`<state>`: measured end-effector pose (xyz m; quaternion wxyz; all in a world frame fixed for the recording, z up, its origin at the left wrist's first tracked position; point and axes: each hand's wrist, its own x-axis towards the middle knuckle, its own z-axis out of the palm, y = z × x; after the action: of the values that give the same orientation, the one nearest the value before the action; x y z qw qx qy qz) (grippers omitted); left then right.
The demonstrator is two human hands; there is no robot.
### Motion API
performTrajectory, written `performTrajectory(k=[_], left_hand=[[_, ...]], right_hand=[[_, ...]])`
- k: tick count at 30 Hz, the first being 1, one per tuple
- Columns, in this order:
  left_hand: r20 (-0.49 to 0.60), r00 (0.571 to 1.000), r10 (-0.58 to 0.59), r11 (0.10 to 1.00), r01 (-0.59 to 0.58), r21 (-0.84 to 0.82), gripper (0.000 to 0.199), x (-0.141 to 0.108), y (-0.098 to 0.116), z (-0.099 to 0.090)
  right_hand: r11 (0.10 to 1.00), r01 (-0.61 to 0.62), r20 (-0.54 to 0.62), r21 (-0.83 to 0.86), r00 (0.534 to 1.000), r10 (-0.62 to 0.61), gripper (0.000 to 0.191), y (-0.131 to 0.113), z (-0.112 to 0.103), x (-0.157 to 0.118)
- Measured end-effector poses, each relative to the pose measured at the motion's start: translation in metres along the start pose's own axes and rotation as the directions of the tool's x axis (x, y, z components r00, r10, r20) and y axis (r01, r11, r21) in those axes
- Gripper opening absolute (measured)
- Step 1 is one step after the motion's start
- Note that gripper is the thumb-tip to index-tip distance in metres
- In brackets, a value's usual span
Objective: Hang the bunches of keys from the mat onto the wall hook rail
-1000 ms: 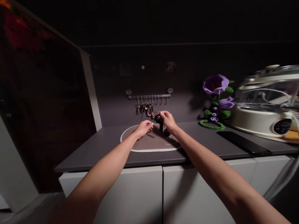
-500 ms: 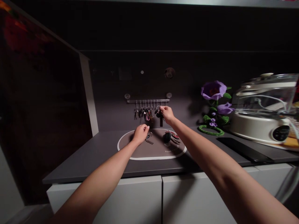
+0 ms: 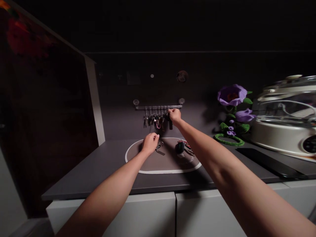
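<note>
My right hand (image 3: 175, 116) is closed, pinching a ring of dark keys (image 3: 170, 123) at the right part of a clear hook rail (image 3: 159, 107) on the wall. Whether the ring touches a hook cannot be made out. Several bunches of keys (image 3: 154, 120) hang from the hooks to its left. Lower down, over an oval brown mat (image 3: 148, 167), my left hand (image 3: 150, 143) has its fingers curled in; what they hold, if anything, is hidden. Beside its fingertips lies a key ring with a grey tag (image 3: 161, 152). Farther right on the mat is another key bunch with a round black fob (image 3: 180, 147).
Purple artificial flowers (image 3: 232, 95) with a green ring base stand to the right. Behind a flat black object (image 3: 269, 161) is a white appliance with a clear cover (image 3: 278, 131). The dark counter (image 3: 81, 171) has its front edge above white cabinet doors (image 3: 148, 210).
My right hand has raised the keys slightly, closer to the hook rail. My left hand stays curled over the mat. The view has shifted a little to the left.
</note>
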<state>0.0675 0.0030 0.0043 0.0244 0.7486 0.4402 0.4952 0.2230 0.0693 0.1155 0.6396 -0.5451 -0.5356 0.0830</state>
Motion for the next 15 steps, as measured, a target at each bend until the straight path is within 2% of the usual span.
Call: performTrajectory(k=[10,15], left_hand=[[-0.014,1.000,-0.004,1.000,0.004,-0.017,0.026,0.002,-0.005,0.003],[-0.020,1.000,-0.018,1.000,0.018,-0.018,0.025,0.002,-0.005,0.001]], right_hand=[[0.992,-0.028,-0.033,-0.123,0.999,0.024,0.025,0.004,0.008,0.002],[0.994,-0.055,-0.043,-0.097,0.998,0.051,0.023,0.013,0.009,-0.004]])
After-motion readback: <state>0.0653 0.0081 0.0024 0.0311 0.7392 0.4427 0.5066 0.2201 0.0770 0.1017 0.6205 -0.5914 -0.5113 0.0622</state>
